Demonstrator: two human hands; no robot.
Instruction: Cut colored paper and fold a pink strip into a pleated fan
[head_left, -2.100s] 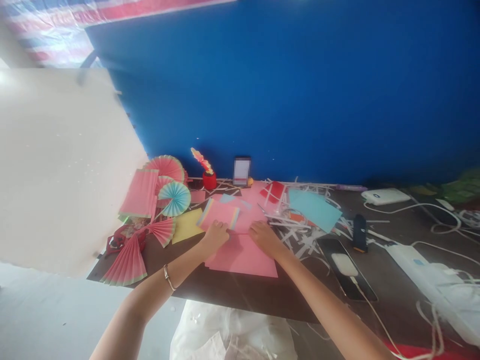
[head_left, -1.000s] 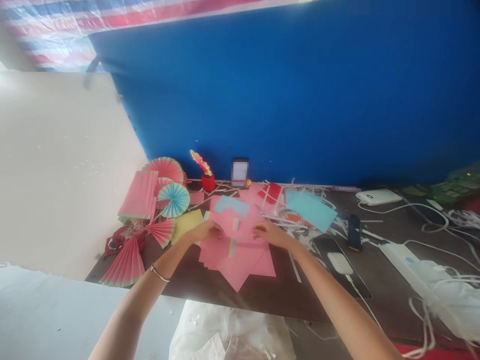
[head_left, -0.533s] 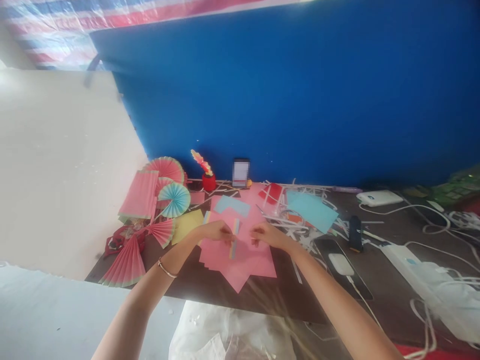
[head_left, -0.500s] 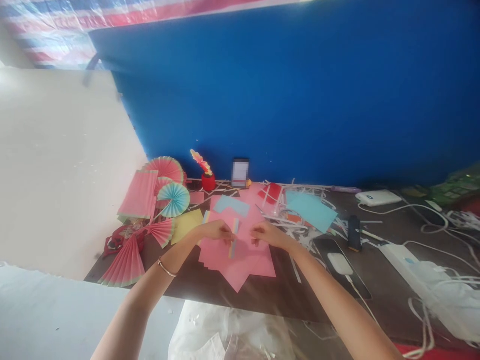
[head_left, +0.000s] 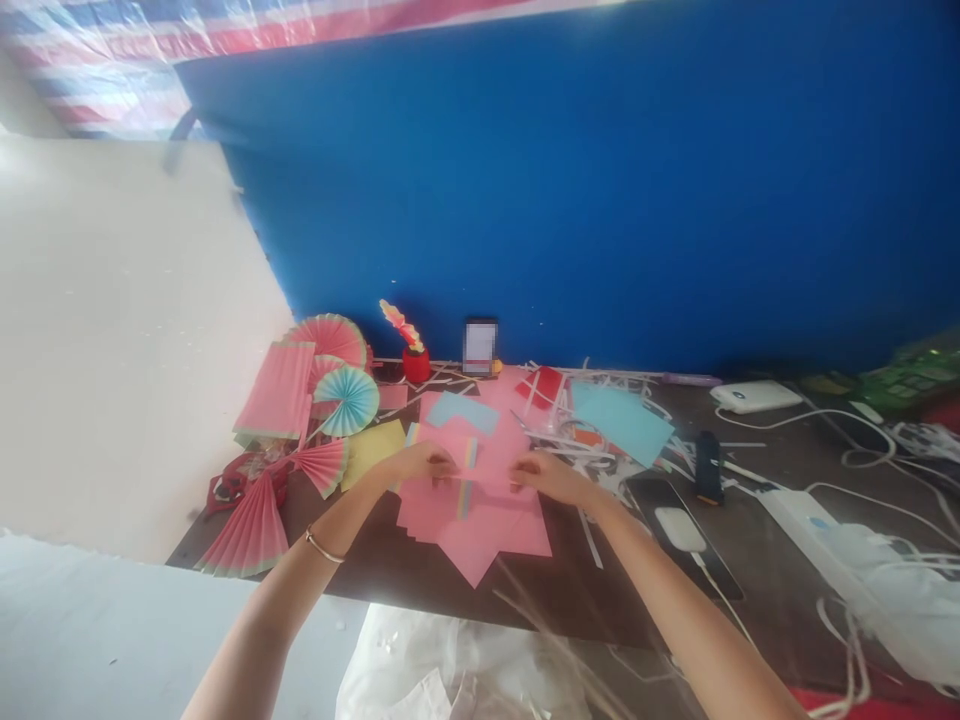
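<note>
My left hand [head_left: 427,462] and my right hand [head_left: 536,474] are over a stack of pink paper sheets [head_left: 476,555]. Both are closed in a pinch at either end of a narrow pink paper strip [head_left: 491,478], stretched level between them. It crosses in front of a striped rainbow-coloured strip [head_left: 471,453], which shows above and below it. The pink strip blends with the sheets beneath, so its edges are hard to see. A light blue paper piece [head_left: 463,411] lies just beyond my hands. Yellow paper [head_left: 379,445] is beside my left forearm.
Folded paper fans [head_left: 346,400] crowd the left side. A red pot [head_left: 416,365] and a small framed screen [head_left: 480,347] stand at the back. Paper scraps, blue paper [head_left: 622,420], a phone [head_left: 712,570], cables and a white power strip [head_left: 810,530] lie to the right.
My left hand has shifted slightly left, away from the rainbow strip, and my right hand slightly right. The pink strip now shows stretched between them.
</note>
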